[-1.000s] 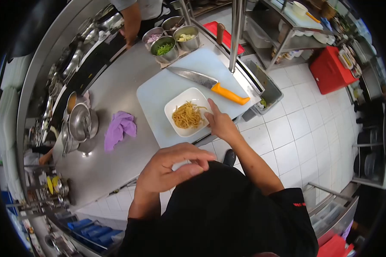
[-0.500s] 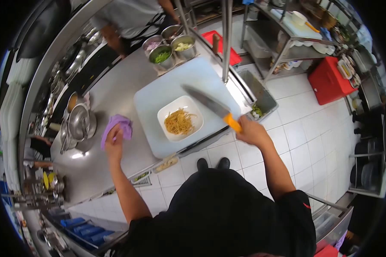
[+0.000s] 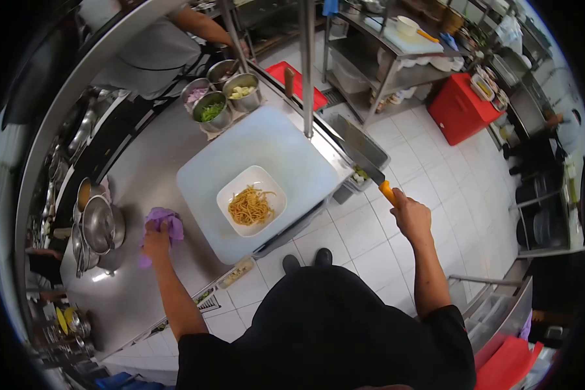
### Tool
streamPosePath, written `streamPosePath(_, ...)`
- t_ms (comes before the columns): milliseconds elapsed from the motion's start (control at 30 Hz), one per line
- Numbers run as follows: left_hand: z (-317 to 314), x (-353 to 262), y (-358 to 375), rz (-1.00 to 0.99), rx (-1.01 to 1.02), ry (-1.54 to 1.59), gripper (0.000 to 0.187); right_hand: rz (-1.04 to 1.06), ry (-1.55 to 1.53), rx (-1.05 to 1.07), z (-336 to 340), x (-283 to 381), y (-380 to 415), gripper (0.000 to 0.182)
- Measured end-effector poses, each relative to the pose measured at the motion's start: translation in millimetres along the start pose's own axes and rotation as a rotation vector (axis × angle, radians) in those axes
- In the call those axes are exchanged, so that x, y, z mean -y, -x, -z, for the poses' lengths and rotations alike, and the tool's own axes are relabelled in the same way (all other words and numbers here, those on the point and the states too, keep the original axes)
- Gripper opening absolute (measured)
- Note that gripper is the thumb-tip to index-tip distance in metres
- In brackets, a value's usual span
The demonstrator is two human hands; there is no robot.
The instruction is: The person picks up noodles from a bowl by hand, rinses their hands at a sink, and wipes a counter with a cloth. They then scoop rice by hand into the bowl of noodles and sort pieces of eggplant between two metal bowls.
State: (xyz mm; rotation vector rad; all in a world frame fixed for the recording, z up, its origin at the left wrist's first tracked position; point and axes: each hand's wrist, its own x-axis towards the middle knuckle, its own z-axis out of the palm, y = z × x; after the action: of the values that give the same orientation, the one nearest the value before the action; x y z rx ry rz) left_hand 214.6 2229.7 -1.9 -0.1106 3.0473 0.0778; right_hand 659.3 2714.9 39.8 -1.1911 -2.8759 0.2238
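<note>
My right hand (image 3: 412, 218) is closed around the orange handle of a kitchen knife (image 3: 374, 174), held out past the counter's right edge with its blade over the grey bin (image 3: 385, 155). On the steel counter, my left hand (image 3: 156, 243) has its fingers curled onto a crumpled purple cloth (image 3: 173, 225). Between the hands, a white square bowl (image 3: 274, 219) of cooked noodles (image 3: 250, 205) rests on a pale blue cutting board (image 3: 201, 165). The fingertips of my left hand are partly hidden in the cloth.
Metal pots of chopped green vegetable (image 3: 212, 112), pale yellow pieces (image 3: 242, 92) and pink pieces (image 3: 197, 96) stand behind the board. Steel bowls (image 3: 99, 224) sit at the left. Another person (image 3: 156, 49) stands across the counter. An upright post (image 3: 307, 71) rises beside the board.
My right hand has carried the knife from above the board out to the right. My left hand has closed down onto the purple cloth. The camera view has shifted.
</note>
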Motion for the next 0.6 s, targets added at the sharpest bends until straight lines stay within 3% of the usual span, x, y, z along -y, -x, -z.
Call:
streamPosePath(100, 9, 1, 5, -0.070, -0.243, 0.046, 0.072, 0.120, 0.167, 0.006, 18, 10, -30, 0.037)
streamPosePath(167, -46, 29, -23, -0.213, -0.358, 0.272, 0.074, 0.226, 0.275, 0.024, 20, 17, -65, 0.031)
streamPosePath(267, -67, 5, 16, -0.116, -0.397, -0.034, 0.071, 0.353, 0.390, -0.004, 26, 42, -110, 0.014)
streamPosePath(433, -58, 11, 52, -0.229, -0.316, 0.096, 0.059, 0.514, 0.548, -0.088, 30, 68, -174, 0.014)
streamPosePath(500, -64, 19, 73, -0.234, -0.377, 0.131, 0.054, 0.580, 0.437, -0.077, 32, 79, -194, 0.014)
streamPosePath(600, -43, 32, 101, -0.039, -0.197, 0.286, 0.051, 0.914, 0.136, -0.694, 54, 101, -177, 0.021)
